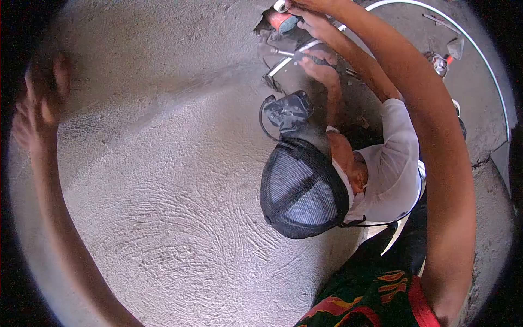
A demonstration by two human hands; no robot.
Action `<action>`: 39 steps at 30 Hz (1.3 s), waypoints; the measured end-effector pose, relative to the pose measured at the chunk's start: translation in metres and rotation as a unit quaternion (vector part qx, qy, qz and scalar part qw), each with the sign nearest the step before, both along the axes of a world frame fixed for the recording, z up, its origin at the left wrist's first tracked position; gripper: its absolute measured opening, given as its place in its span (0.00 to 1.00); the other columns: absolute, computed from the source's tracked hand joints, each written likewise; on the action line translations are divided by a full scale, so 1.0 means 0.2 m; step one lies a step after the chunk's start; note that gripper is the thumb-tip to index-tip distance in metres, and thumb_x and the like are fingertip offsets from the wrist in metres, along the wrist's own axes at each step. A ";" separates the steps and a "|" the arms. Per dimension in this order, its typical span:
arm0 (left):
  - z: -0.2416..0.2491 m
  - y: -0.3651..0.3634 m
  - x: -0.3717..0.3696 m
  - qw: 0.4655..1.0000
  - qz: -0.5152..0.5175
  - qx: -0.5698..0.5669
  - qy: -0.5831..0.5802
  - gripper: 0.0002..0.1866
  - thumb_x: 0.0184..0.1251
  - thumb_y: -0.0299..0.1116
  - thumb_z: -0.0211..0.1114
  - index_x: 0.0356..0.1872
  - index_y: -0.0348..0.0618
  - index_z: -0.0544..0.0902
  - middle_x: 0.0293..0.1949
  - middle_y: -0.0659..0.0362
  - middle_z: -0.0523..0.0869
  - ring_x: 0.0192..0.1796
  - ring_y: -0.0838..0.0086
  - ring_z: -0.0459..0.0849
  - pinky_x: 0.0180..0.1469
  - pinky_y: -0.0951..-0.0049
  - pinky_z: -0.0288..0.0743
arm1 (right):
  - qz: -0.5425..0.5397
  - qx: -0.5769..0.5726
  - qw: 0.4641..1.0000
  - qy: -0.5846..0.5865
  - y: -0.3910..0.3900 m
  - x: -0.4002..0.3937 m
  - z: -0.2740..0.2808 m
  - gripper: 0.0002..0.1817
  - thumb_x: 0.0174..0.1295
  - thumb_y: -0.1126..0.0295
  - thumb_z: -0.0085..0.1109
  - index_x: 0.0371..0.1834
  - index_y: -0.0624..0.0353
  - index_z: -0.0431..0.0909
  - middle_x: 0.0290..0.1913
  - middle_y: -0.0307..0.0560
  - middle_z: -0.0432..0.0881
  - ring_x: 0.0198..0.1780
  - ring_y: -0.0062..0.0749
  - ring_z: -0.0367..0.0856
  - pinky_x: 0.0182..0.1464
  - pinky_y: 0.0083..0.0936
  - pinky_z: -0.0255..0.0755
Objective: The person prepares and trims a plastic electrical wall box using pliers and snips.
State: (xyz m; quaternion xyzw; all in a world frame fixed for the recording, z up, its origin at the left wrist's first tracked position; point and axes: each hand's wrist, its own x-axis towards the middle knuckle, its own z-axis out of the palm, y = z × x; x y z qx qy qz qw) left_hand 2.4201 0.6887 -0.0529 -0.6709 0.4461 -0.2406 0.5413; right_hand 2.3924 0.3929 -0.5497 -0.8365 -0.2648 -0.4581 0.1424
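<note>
At the far left, my left hand (pixel 41 109) is raised against the rough grey wall (pixel 163 180), blurred, its fingers apart. My right arm reaches up the right side; my right hand (pixel 299 4) is mostly cut off by the top edge. Beside its fingers is a white ring-like piece (pixel 281 6), just above an orange pipe end (pixel 282 22) in a wall hole. Whether I hold the ring cannot be made out. Below, a co-worker's hands are near the pipe, one around a tool with a silver shaft (pixel 284 53).
The co-worker, in a dark mesh cap (pixel 305 188) and white shirt (pixel 389 163), leans between my arms. A dark plastic-wrapped object (pixel 289 111) is above the cap. A white hose (pixel 482 57) curves at the right, near a trowel (pixel 455 48).
</note>
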 end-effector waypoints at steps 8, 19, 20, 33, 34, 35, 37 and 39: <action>0.01 -0.03 0.01 1.000 0.004 -0.012 0.010 0.23 0.64 0.53 0.72 0.53 0.52 0.80 0.28 0.54 0.91 0.22 0.62 0.89 0.20 0.65 0.80 | -0.020 -0.015 1.000 -0.010 -0.01 0.01 -0.02 0.44 0.61 0.46 0.51 0.79 0.50 0.51 0.84 0.56 0.36 0.83 0.62 0.32 0.78 0.69 0.28; 0.03 0.07 0.03 0.995 -0.070 0.069 -0.016 0.24 0.64 0.52 0.73 0.55 0.52 0.80 0.27 0.58 0.90 0.17 0.68 0.85 0.15 0.71 0.74 | 0.051 0.037 0.998 0.011 -0.01 -0.01 0.01 0.49 0.59 0.41 0.52 0.81 0.49 0.46 0.84 0.56 0.34 0.84 0.62 0.29 0.77 0.69 0.26; 0.02 0.05 0.02 0.996 -0.063 0.057 -0.016 0.24 0.64 0.52 0.72 0.55 0.52 0.79 0.27 0.58 0.90 0.17 0.68 0.85 0.15 0.71 0.74 | 0.048 0.031 0.998 0.015 -0.02 -0.01 0.01 0.49 0.59 0.41 0.52 0.81 0.49 0.46 0.84 0.56 0.34 0.84 0.62 0.29 0.77 0.69 0.26; 0.03 -0.02 0.04 0.997 -0.024 -0.023 0.071 0.29 0.66 0.53 0.69 0.65 0.62 0.72 0.27 0.57 0.90 0.20 0.60 0.88 0.18 0.66 0.79 | 0.043 0.035 0.998 -0.003 0.00 0.01 -0.02 0.49 0.58 0.46 0.55 0.82 0.48 0.45 0.84 0.56 0.38 0.83 0.63 0.35 0.77 0.70 0.28; 0.01 -0.02 0.01 0.999 0.021 -0.014 0.028 0.29 0.66 0.53 0.69 0.65 0.63 0.72 0.28 0.56 0.90 0.20 0.60 0.88 0.18 0.65 0.79 | 0.051 0.041 0.998 0.001 0.00 0.01 -0.03 0.49 0.58 0.48 0.55 0.81 0.48 0.46 0.84 0.56 0.39 0.83 0.63 0.35 0.77 0.70 0.29; 0.01 -0.02 0.00 0.999 0.035 -0.006 0.009 0.29 0.67 0.53 0.68 0.66 0.64 0.72 0.29 0.56 0.90 0.20 0.60 0.87 0.18 0.65 0.79 | 0.034 0.030 0.999 -0.008 0.00 0.02 -0.03 0.48 0.58 0.50 0.56 0.81 0.48 0.46 0.84 0.56 0.38 0.83 0.63 0.35 0.77 0.70 0.29; 0.02 -0.01 0.00 0.999 0.031 0.010 -0.007 0.29 0.67 0.53 0.68 0.67 0.65 0.71 0.30 0.56 0.91 0.19 0.61 0.87 0.17 0.65 0.79 | 0.001 0.006 1.000 -0.027 0.00 0.03 -0.03 0.48 0.58 0.54 0.58 0.81 0.48 0.46 0.84 0.56 0.38 0.83 0.62 0.35 0.77 0.70 0.29; 0.04 -0.02 -0.01 0.999 0.005 0.030 -0.027 0.30 0.67 0.54 0.67 0.69 0.68 0.70 0.34 0.55 0.90 0.23 0.61 0.87 0.21 0.63 0.78 | 0.016 0.013 1.000 -0.022 0.00 0.02 -0.02 0.48 0.57 0.56 0.58 0.81 0.49 0.46 0.84 0.55 0.38 0.83 0.62 0.35 0.78 0.69 0.30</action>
